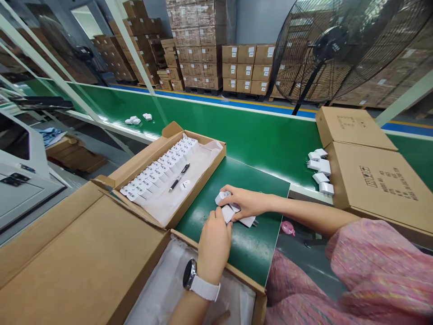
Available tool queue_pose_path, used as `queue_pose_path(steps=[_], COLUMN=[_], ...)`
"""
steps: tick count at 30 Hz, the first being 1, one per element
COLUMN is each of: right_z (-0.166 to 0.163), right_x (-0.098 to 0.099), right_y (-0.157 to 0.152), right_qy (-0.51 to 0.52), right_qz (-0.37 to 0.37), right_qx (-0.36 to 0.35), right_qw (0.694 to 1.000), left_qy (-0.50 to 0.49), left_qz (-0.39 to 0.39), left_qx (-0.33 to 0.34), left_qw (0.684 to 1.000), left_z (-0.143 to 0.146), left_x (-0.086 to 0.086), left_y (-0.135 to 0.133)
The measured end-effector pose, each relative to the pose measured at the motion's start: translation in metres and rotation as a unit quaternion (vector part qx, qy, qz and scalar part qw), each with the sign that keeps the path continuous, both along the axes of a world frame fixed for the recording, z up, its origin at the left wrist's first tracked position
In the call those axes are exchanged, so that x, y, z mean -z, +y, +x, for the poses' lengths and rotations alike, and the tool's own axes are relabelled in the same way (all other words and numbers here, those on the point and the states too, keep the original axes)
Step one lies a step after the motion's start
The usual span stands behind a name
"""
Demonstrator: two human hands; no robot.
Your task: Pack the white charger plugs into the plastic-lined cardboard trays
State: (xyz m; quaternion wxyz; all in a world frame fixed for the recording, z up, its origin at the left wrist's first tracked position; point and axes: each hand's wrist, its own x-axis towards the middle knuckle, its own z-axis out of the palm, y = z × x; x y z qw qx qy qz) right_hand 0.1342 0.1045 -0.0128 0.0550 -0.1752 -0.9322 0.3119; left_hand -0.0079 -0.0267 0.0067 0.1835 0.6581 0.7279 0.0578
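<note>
Left hand (214, 237) and right hand (248, 203), grips narrow, hold white plugs (228, 214).

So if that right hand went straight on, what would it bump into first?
Past the white piece it touches, the right hand would probably meet the cardboard box with the pen inside, though depth is hard to judge.

The left hand (214, 237) and right hand (248, 201) meet around white adapters (228, 213) above a green bench (259, 181). Nearby, an open carton (199, 185) holds rows of adapters and a black pen (179, 178). Beyond runs a green conveyor (260, 135), where further adapters (319, 167) lie beside cardboard boxes (382, 180).
</note>
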Motion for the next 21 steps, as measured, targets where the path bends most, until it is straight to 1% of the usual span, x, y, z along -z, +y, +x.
queue_pose_path(steps=[1,2,4,6,8,10,11,13,14,16,19,21], right_z=[0.002,0.005,0.014,0.024,0.037,0.050,0.055,0.064,0.067,0.067,0.054,0.043], right_x=[0.000,-0.001,0.000,0.007,0.018,0.026,0.028,0.023,0.018,0.005,-0.008,-0.010], right_y=[-0.003,-0.008,-0.021,-0.038,-0.051,-0.056,-0.054,-0.043,-0.036,-0.022,-0.008,-0.003], right_qy=[0.001,-0.002,-0.018,-0.024,-0.008,0.016,0.025,0.027,0.020,-0.001,-0.023,-0.018], right_qz=[0.013,0.034,0.083,0.112,0.108,0.085,0.074,0.063,0.065,0.080,0.076,0.041], right_qx=[0.008,0.034,0.125,0.204,0.222,0.227,0.237,0.261,0.264,0.244,0.185,0.124], right_qw=[1.000,0.999,0.989,0.972,0.969,0.970,0.968,0.963,0.962,0.966,0.979,0.991], left_qy=[0.007,0.014,0.027,0.038,0.047,0.039,0.025,-0.017,-0.039,-0.074,-0.093,-0.105], left_qz=[-0.017,-0.025,-0.013,0.014,0.027,0.010,-0.003,-0.024,-0.028,-0.026,-0.022,-0.016], left_qx=[-0.006,-0.012,-0.029,-0.052,-0.068,-0.069,-0.062,-0.039,-0.027,-0.011,-0.011,-0.009], left_qw=[1.000,1.000,0.999,0.998,0.996,0.997,0.998,0.999,0.998,0.997,0.995,0.994], left_z=[0.001,0.001,0.000,-0.004,-0.010,-0.017,-0.020,-0.024,-0.026,-0.027,-0.027,-0.027], left_x=[-0.001,-0.002,-0.003,-0.004,-0.005,-0.006,-0.007,-0.006,-0.006,-0.004,-0.001,0.000], left_y=[0.001,0.002,0.002,0.001,0.001,0.002,0.003,0.006,0.008,0.010,0.011,0.010])
